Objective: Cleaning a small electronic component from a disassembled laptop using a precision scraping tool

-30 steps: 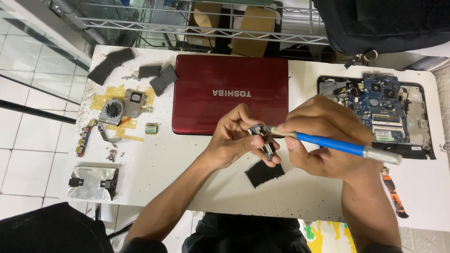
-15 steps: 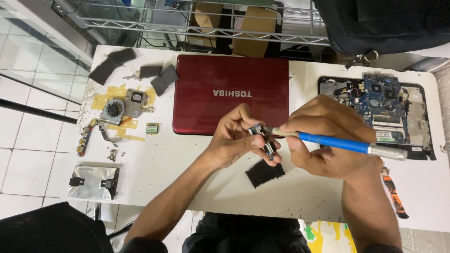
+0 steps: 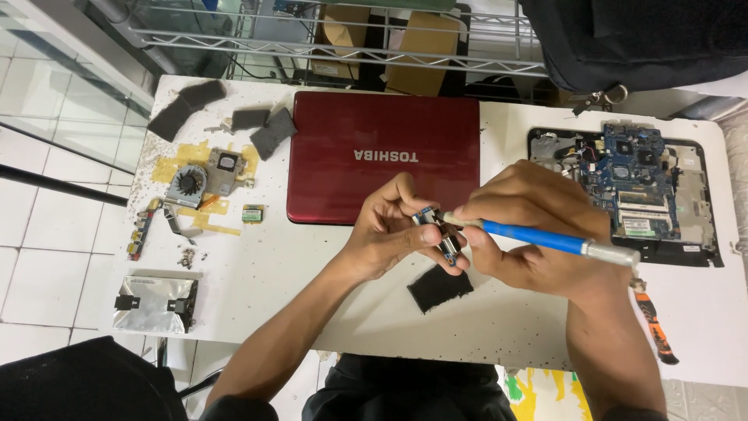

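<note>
My left hand (image 3: 389, 230) pinches a small circuit board part (image 3: 439, 231) above the white table (image 3: 273, 273). My right hand (image 3: 530, 226) grips a blue-handled tool (image 3: 545, 238) like a pen, its tip touching the small part. Both hands meet just in front of a closed red laptop lid (image 3: 382, 160). A black foam pad (image 3: 440, 287) lies on the table under the hands.
An opened laptop base with a blue motherboard (image 3: 627, 183) lies at the right. A cooling fan assembly (image 3: 199, 181), dark foam pieces (image 3: 269, 129), a small green chip (image 3: 251, 213), a silver drive (image 3: 152, 302) and an orange-handled tool (image 3: 654, 327) lie around. A wire shelf (image 3: 335, 39) stands behind.
The blue tool's rear end has dipped slightly; the hands stay together on the small part with almost no shift.
</note>
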